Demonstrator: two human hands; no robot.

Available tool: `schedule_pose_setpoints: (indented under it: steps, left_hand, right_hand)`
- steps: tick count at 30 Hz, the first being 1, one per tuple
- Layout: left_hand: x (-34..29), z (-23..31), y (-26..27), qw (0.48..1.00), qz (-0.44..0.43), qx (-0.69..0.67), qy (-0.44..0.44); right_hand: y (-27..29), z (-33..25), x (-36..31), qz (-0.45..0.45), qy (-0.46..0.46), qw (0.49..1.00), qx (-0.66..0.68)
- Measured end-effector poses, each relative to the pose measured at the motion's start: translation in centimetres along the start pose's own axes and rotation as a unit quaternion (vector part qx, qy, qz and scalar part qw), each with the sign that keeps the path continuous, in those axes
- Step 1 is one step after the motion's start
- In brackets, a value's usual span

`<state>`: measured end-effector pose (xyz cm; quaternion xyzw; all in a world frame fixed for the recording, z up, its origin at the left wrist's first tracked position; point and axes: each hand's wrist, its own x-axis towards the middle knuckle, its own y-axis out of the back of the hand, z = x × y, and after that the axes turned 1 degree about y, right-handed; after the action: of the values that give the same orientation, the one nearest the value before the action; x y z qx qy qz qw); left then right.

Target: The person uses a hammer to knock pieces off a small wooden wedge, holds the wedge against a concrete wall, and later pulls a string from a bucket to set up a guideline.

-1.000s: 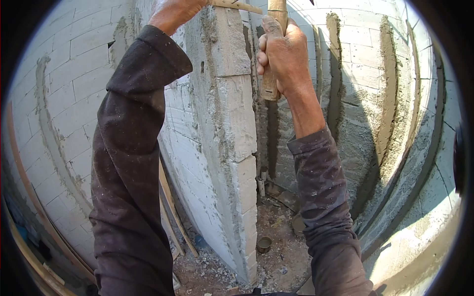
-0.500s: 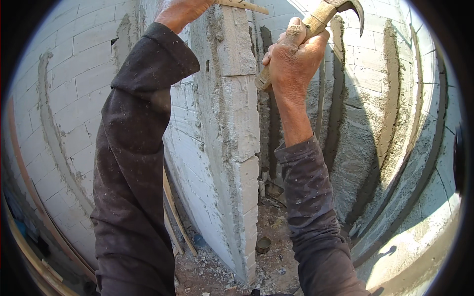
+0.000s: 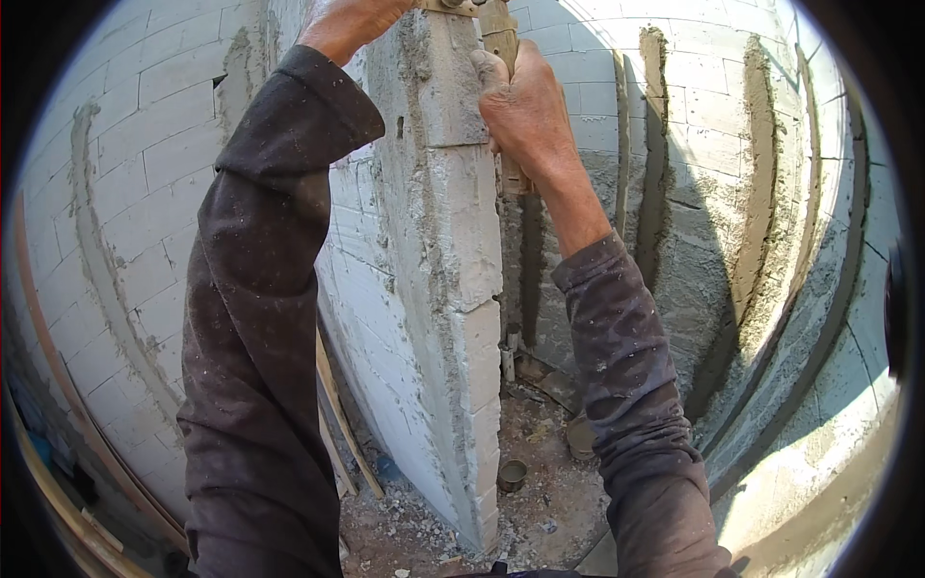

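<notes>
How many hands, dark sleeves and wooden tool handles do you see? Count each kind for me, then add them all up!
Hands: 2 (left hand, right hand)
Dark sleeves: 2 (left sleeve, right sleeve)
Wooden tool handles: 1 (wooden handle, held in the right hand)
Total: 5

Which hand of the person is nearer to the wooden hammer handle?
The right hand: it grips the wooden hammer handle. The left hand is farther left, partly cut off by the picture's top edge, its visible part apart from the handle.
</notes>
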<state>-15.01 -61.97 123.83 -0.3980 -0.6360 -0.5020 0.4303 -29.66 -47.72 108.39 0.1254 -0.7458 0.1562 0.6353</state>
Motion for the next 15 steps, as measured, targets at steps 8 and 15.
schedule_pose_setpoints:
  steps: [8,15]
  left_hand:
    - [0.8,-1.4,0.0,0.986,0.009,0.092,-0.139]
    - [1.6,-3.5,-0.3,0.903,0.067,0.313,-0.288]
  right_hand:
    - [-1.4,-2.1,-1.2,0.135,-0.019,0.987,0.083]
    - [-0.4,-1.3,-0.1,0.065,0.0,0.997,0.038]
